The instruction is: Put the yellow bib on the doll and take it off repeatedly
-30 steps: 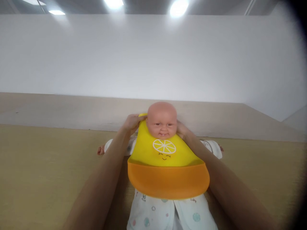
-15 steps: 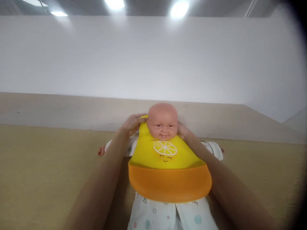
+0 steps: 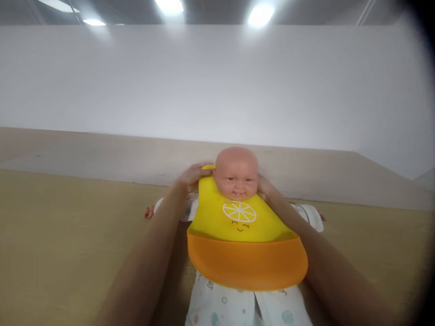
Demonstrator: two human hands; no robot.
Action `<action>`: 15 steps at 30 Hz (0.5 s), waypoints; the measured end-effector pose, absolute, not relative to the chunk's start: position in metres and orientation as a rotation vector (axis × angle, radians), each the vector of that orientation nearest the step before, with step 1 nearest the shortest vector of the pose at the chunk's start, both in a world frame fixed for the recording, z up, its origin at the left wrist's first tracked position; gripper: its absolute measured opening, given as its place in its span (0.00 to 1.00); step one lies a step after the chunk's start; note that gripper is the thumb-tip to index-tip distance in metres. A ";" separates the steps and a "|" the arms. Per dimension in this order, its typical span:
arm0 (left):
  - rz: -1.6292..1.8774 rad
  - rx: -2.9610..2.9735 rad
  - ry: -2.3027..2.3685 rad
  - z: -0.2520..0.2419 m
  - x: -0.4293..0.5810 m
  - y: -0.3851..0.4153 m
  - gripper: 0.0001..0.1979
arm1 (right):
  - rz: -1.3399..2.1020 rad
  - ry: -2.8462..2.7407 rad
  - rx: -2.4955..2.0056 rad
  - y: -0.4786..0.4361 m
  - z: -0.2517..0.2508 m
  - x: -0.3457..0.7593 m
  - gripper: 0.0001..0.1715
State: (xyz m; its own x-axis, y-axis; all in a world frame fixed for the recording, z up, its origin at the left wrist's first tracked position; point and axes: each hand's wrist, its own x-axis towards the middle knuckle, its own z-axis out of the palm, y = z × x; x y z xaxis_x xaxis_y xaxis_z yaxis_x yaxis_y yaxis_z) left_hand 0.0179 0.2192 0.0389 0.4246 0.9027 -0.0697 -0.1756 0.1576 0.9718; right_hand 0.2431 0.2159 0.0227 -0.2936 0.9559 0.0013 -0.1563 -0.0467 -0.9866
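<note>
Fingers (image 3: 200, 169) of your left hand (image 3: 192, 178) curl over the yellow strap end of the bib (image 3: 238, 222), pinching it just beside the head of the doll (image 3: 237, 174). Your right hand (image 3: 266, 190) reaches to the other side of the neck, but its fingers go behind the head, so I cannot tell if they grip anything. The doll lies on its back on the bench (image 3: 68, 235), arms spread, which leaves the neck free from both sides. The bib lies on the chest, its orange pocket (image 3: 247, 265) toward you, touching the chin, as the strap is held up there.
</note>
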 end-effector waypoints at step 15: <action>0.983 1.117 0.740 0.029 0.017 0.236 0.10 | 1.646 -1.149 -0.976 0.220 0.019 0.243 0.12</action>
